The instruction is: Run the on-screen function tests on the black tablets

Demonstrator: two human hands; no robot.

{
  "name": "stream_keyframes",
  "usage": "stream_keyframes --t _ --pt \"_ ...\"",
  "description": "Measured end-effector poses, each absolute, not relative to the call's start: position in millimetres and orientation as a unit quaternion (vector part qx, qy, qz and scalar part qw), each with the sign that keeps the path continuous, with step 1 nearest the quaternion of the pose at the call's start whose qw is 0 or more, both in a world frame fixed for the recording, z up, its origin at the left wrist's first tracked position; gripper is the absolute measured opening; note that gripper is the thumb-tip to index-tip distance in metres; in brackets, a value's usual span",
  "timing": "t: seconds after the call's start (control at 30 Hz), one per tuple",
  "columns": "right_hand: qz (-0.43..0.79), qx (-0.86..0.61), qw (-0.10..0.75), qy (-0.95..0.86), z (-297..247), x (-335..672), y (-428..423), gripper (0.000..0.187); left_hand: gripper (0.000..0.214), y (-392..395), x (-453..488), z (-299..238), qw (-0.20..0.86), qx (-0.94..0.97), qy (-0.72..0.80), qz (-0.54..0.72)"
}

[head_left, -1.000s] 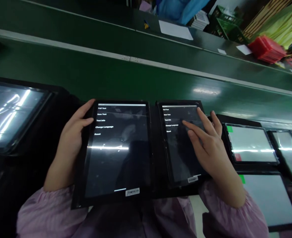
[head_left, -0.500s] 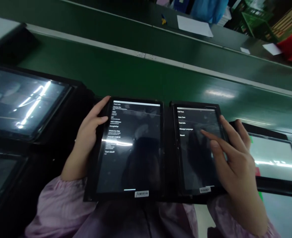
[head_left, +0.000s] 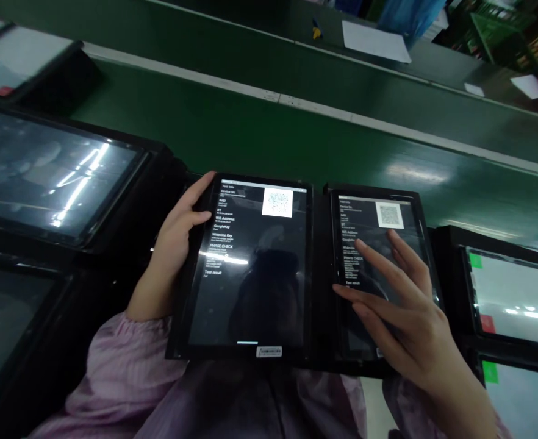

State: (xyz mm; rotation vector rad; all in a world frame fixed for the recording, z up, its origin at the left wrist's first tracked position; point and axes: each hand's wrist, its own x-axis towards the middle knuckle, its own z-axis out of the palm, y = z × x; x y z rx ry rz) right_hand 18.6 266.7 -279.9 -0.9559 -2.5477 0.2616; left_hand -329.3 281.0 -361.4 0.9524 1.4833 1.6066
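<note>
Two tablets lie side by side before me, each showing white text and a square code on a dark screen. My left hand (head_left: 180,235) grips the left edge of the left tablet (head_left: 260,292), thumb and fingers at its rim. Over the right tablet (head_left: 355,329) is my right hand (head_left: 406,305), fingers spread and holding nothing. Its fingers cover part of the screen; whether a fingertip touches the glass I cannot tell. A small barcode label (head_left: 269,352) sits at the left tablet's lower edge.
More tablets lie at the left, one a dark reflective tablet (head_left: 49,177). At the right, a tablet with a pale screen (head_left: 520,299) shows green and red corners. Beyond runs a green work surface (head_left: 232,134) with a light strip (head_left: 182,76). White paper (head_left: 374,41) lies farther back.
A square code has appeared on the left tablet's screen. The right tablet switched from a menu to an information page with a code. My right hand moved left and spread its fingers.
</note>
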Motion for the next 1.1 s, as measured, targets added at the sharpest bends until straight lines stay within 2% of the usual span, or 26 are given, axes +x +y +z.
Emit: stream_keyframes --t 0.33,0.53,0.7,0.83,0.97,1.03,1.1 --pt "0.092 -0.323 0.206 -0.919 -269 23 261 0.028 0.056 280 -323 -355 0.351 0.368 0.598 0.620" --pt "0.090 -0.342 0.170 -0.920 -270 25 258 0.027 0.061 278 -323 -351 0.339 0.380 0.623 0.594" --pt "0.031 -0.381 0.213 -0.899 -270 38 259 0.027 0.063 278 -320 -348 0.344 0.375 0.627 0.590" --pt "-0.013 -0.450 0.261 -0.854 -260 54 264 0.029 0.080 279 -321 -346 0.383 0.346 0.661 0.544" --pt "-0.035 -0.482 0.245 -0.840 -256 61 281 0.028 0.118 291 -331 -341 0.362 0.396 0.725 0.432" --pt "-0.024 -0.489 0.224 -0.843 -259 59 294 0.032 0.111 298 -332 -336 0.327 0.424 0.734 0.418" --pt "-0.013 -0.490 0.209 -0.846 -266 54 307 0.032 0.087 303 -327 -329 0.340 0.398 0.724 0.449"
